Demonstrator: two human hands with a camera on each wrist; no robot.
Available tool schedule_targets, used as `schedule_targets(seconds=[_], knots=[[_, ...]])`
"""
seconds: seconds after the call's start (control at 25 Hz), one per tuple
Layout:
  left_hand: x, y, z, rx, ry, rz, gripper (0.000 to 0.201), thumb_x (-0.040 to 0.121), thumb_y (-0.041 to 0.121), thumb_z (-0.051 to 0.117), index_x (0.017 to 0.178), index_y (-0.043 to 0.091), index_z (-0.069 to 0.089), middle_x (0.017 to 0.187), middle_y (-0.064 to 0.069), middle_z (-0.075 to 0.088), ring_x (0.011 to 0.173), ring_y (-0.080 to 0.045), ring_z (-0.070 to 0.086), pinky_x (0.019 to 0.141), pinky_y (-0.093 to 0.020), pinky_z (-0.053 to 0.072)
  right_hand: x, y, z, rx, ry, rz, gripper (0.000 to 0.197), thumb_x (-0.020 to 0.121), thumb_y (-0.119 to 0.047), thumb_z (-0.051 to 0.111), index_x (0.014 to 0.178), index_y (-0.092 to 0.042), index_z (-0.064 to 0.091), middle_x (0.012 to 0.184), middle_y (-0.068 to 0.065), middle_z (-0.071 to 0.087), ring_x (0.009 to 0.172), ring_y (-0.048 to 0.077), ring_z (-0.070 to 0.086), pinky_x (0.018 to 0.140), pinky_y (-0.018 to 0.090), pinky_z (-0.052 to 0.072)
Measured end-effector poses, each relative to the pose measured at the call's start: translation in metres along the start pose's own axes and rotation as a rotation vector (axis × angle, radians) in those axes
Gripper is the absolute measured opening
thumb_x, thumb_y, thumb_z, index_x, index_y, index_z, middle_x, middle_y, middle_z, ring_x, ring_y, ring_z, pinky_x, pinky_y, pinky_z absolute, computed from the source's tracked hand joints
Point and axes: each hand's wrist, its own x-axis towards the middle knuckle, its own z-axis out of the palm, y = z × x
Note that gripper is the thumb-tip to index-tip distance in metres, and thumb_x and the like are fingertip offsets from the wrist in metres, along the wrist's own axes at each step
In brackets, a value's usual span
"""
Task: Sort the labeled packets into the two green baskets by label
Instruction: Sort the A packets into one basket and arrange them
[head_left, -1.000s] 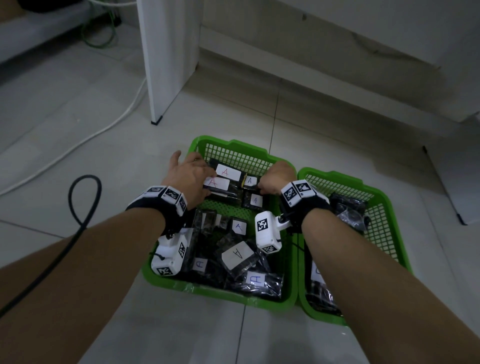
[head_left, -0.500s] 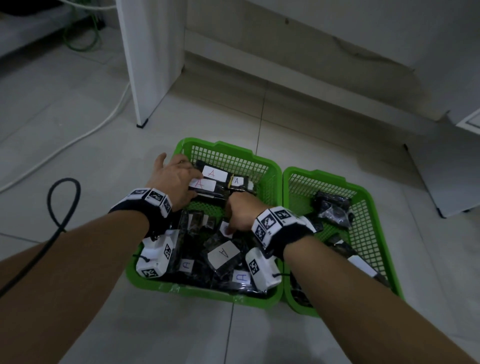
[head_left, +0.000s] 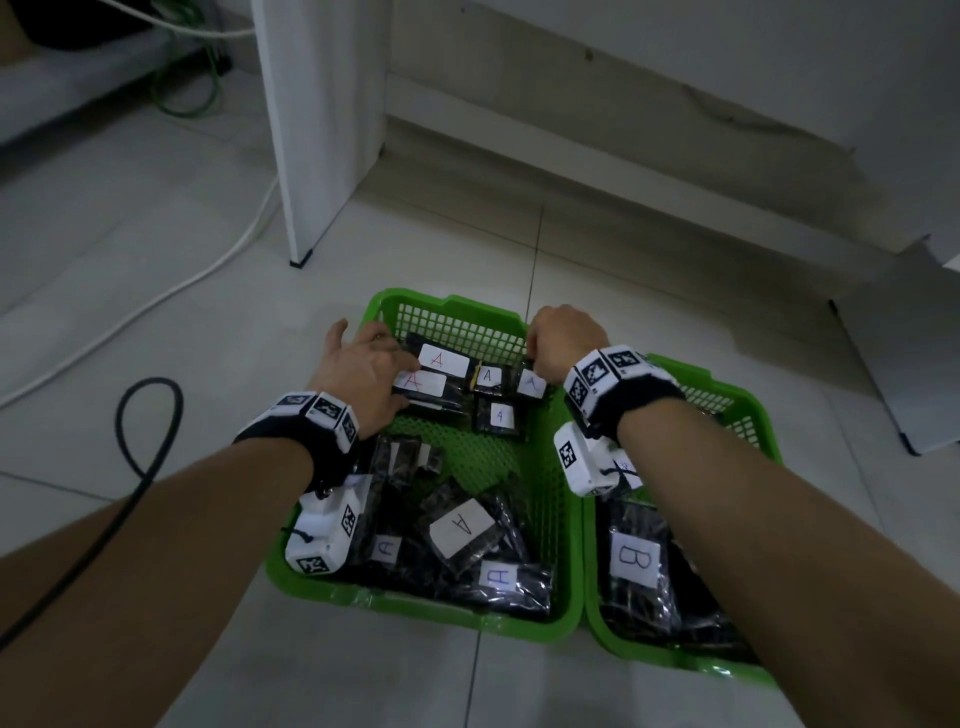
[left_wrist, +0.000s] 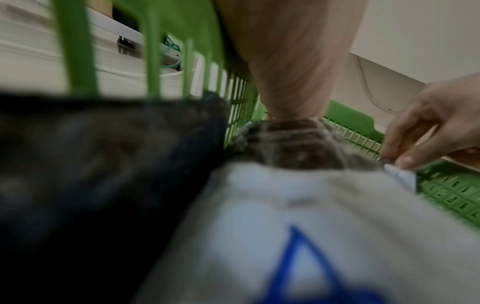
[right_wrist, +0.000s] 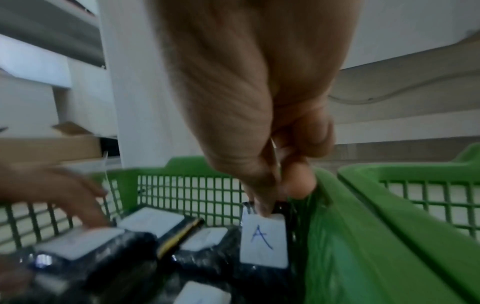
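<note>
An A-labelled packet (right_wrist: 263, 240) is pinched in the right hand (head_left: 563, 338) grip inside the left basket (head_left: 415, 608); the left hand (head_left: 358, 374) lies flat on packets; release is judged next.

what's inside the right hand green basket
Black packets fill the right basket. One white label reads B. The right forearm and wrist camera cover much of it, so the other labels cannot be read.

Both baskets, the left one (head_left: 457, 312) and the right one (head_left: 748, 410), look like smooth green moulded plastic with grid-mesh walls. The packets (head_left: 467, 535) are crinkly glossy black film, and each has a matt white paper label (right_wrist: 263, 240) with a letter handwritten in ink. Floor (head_left: 130, 270) is pale tile, slight sheen. The wristbands (head_left: 623, 400) look like black cloth.
</note>
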Motion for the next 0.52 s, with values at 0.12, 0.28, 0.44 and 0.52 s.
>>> schedule_targets(seconds=[0.12, 0.28, 0.44, 0.52], knots=[[0.000, 0.000, 0.000, 0.003, -0.005, -0.002, 0.048, 0.083, 0.045, 0.067, 0.129, 0.036, 0.057, 0.132, 0.011, 0.056, 0.139, -0.014, 0.026, 0.118, -0.056, 0.009, -0.001, -0.011, 0.009, -0.092, 0.012, -0.045, 0.020, 0.092, 0.003, 0.053, 0.107, -0.002, 0.066, 0.099, 0.014, 0.064, 0.083, 0.028, 0.060, 0.071, 0.034, 0.049], [0.000, 0.001, -0.001, 0.003, -0.013, -0.002, 0.048, 0.083, 0.044, 0.067, 0.130, 0.036, 0.057, 0.133, 0.010, 0.055, 0.140, -0.015, 0.025, 0.118, -0.056, 0.008, 0.001, -0.016, 0.005, -0.097, 0.035, -0.063, 0.014, 0.088, 0.010, 0.056, 0.088, -0.003, 0.062, 0.098, 0.015, 0.064, 0.079, 0.029, 0.060, 0.068, 0.032, 0.050], [-0.001, 0.002, -0.003, 0.004, -0.021, -0.006, 0.049, 0.084, 0.045, 0.066, 0.131, 0.036, 0.056, 0.134, 0.010, 0.055, 0.140, -0.014, 0.024, 0.118, -0.056, 0.008, 0.003, -0.020, 0.010, -0.025, -0.186, -0.057, 0.016, 0.080, -0.005, 0.079, 0.093, -0.004, 0.070, 0.093, 0.012, 0.067, 0.078, 0.026, 0.064, 0.070, 0.029, 0.053], [-0.001, 0.002, -0.003, 0.003, -0.022, -0.006, 0.049, 0.084, 0.045, 0.066, 0.132, 0.036, 0.056, 0.135, 0.010, 0.054, 0.141, -0.014, 0.024, 0.118, -0.056, 0.008, 0.002, -0.022, 0.012, -0.012, -0.195, -0.041, 0.008, 0.085, -0.004, 0.073, 0.087, -0.004, 0.066, 0.092, 0.012, 0.065, 0.082, 0.028, 0.064, 0.070, 0.029, 0.050]])
